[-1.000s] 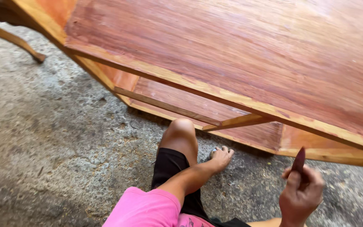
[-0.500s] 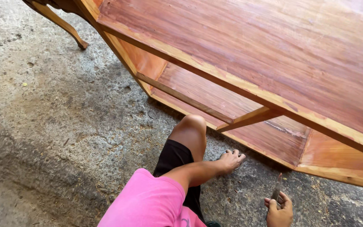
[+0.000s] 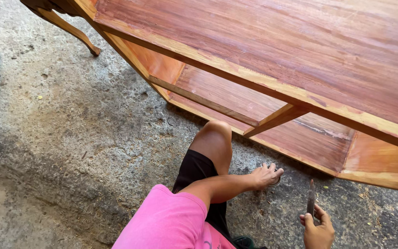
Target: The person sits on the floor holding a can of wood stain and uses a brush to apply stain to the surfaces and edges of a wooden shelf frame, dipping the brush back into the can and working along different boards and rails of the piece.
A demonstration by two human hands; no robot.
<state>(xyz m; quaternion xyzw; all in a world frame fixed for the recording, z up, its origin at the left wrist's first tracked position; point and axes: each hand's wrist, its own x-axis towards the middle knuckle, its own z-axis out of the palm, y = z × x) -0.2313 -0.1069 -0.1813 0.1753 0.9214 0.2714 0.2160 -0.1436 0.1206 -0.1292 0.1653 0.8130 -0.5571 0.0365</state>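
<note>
A thin dark blade-like tool (image 3: 310, 198) is gripped upright in the closed right hand (image 3: 318, 230) while the left hand (image 3: 264, 175), fingers curled over something small, is pressed on the gritty concrete floor (image 3: 70, 138) beside the reddish wooden cabinet (image 3: 263, 55), whose finish could be scratched if the tool slipped

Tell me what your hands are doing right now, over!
Left hand flat on concrete floor, beside wooden cabinet. Right hand grips slim dark tool, upright. Bent knee between.
</note>
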